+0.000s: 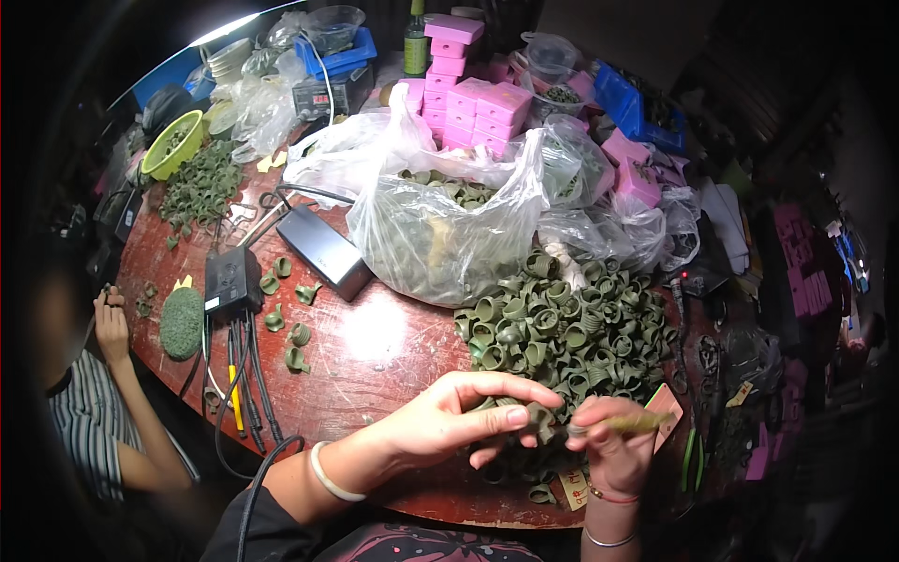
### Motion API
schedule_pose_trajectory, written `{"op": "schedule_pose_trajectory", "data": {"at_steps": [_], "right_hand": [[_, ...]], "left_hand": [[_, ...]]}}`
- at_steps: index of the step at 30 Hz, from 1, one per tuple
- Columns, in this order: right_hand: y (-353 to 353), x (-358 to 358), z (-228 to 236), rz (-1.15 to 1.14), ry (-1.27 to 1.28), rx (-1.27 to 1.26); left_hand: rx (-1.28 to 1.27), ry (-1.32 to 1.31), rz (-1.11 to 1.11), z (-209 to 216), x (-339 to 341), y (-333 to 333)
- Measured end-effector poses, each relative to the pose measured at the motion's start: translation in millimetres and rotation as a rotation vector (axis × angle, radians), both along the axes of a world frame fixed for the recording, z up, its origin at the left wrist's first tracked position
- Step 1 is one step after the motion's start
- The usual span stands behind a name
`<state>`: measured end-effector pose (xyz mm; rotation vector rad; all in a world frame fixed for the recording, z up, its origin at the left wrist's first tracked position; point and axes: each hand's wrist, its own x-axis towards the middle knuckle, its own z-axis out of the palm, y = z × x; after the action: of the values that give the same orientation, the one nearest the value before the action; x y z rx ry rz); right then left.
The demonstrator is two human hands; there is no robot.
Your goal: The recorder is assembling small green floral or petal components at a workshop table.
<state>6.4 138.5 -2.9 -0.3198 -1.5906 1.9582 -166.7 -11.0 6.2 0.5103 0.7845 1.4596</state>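
My left hand (pixel 440 421) reaches over the near edge of a heap of dark green ring-shaped pieces (pixel 571 328). Its thumb and fingers are closed on one green ring-shaped piece (pixel 540 423). Just to its right, my right hand (pixel 620 454) pinches a slim tool with a yellowish handle (pixel 641 423), which points off to the right. The tool is blurred, and its exact kind is unclear. A small greyish tip shows at the right fingertips, close to the held piece. Part of the heap is hidden behind my hands.
A plastic bag (pixel 440 244) of green pieces stands behind the heap. Leftward are a black adapter (pixel 323 251), a black box with cables (pixel 232 284) and a green oval pad (pixel 182 323). Pink boxes (pixel 478 112) are stacked at the back. Another person's arm (pixel 140 412) rests at far left.
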Motion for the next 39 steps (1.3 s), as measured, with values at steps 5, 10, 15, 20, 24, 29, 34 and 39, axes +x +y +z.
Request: {"op": "schedule_pose_trajectory", "data": {"at_steps": [5,10,15,20,24,29,34,39], "right_hand": [[0.8,-3.6,-2.5,-0.052,0.132,-0.206],[-6.3,-5.2,6.4,-0.024,0.024,-0.029],[-3.4,-6.5,8.6,-0.141,-0.016,0.479],[-8.7,-13.2,16.8,-0.214,-0.031,0.628],[-5.3,-9.3,14.6,-0.157,0.0,0.544],[-9.7,-10.9,17.6,-0.23,-0.058,0.649],[-10.1,-10.6,19.0,-0.176,-0.094,0.579],[-10.1,-9.2,18.6,-0.192,-0.143,0.579]], "left_hand": [[0.016,0.105,0.051,-1.2,-3.4,0.7],[-0.019,0.125,0.058,-1.5,-2.7,-0.1],[-0.004,0.14,0.078,-3.1,-2.0,2.3],[-0.008,0.165,0.1,-4.4,-4.5,-0.1],[0.001,0.182,0.1,-3.3,-5.0,0.8],[-0.011,0.2,0.09,-3.1,-5.1,1.2],[-0.02,0.204,0.098,-5.0,-3.5,0.2],[-0.027,0.186,0.109,-4.0,-3.9,1.6]]}}
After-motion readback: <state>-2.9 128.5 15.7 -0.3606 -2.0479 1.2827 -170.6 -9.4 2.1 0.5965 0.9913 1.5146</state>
